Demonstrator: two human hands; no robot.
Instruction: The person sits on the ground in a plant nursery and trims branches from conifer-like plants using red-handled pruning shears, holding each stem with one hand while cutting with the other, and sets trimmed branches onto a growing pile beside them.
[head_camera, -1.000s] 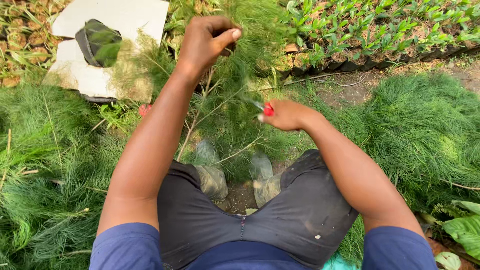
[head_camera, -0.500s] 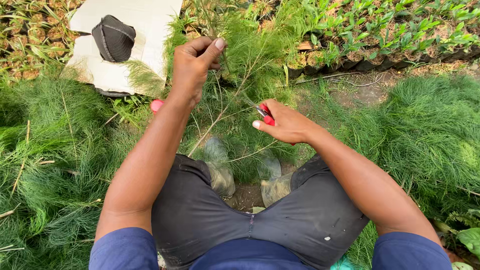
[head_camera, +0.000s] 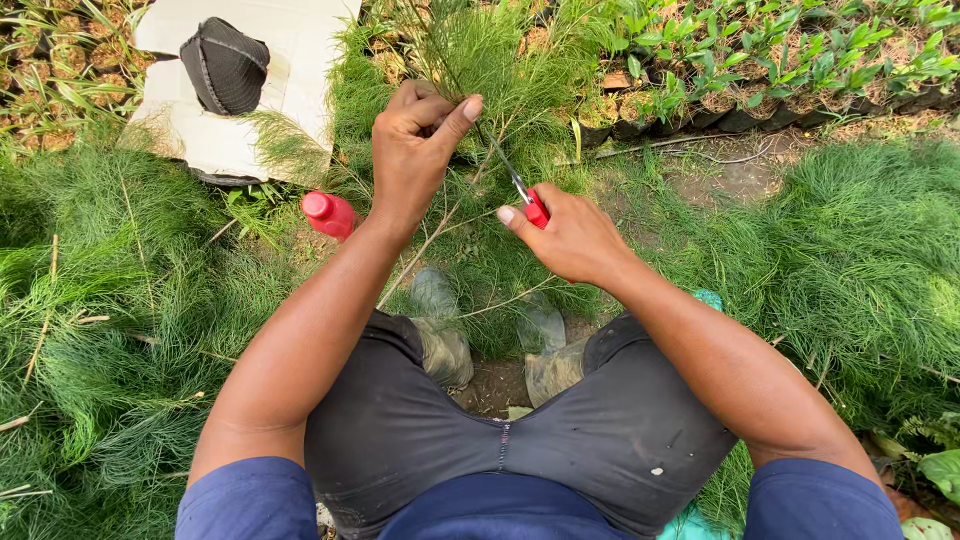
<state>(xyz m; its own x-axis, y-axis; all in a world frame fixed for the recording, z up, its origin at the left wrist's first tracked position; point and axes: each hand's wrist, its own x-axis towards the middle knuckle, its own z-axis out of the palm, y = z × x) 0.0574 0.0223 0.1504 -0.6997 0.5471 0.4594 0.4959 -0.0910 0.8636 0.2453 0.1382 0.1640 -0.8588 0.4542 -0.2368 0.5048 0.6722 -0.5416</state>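
Observation:
A feathery green sapling (head_camera: 470, 60) rises between my knees, with thin bare stems lower down. My left hand (head_camera: 418, 145) pinches one of its upper twigs between thumb and fingers. My right hand (head_camera: 565, 235) grips small red-handled snips (head_camera: 528, 200), whose thin blades point up-left toward the twig just below my left fingers. My muddy boots (head_camera: 445, 335) rest on the soil under the plant.
A red bottle (head_camera: 328, 214) lies in the grass left of my left wrist. A black mesh cap (head_camera: 224, 65) sits on a white board (head_camera: 300, 60) at the upper left. Rows of potted seedlings (head_camera: 760, 70) line the back. Cut green foliage (head_camera: 860, 260) is heaped on both sides.
The view has tilted down slightly. My left hand has shifted right and lower on the sapling, and my right hand has raised the snips closer to it.

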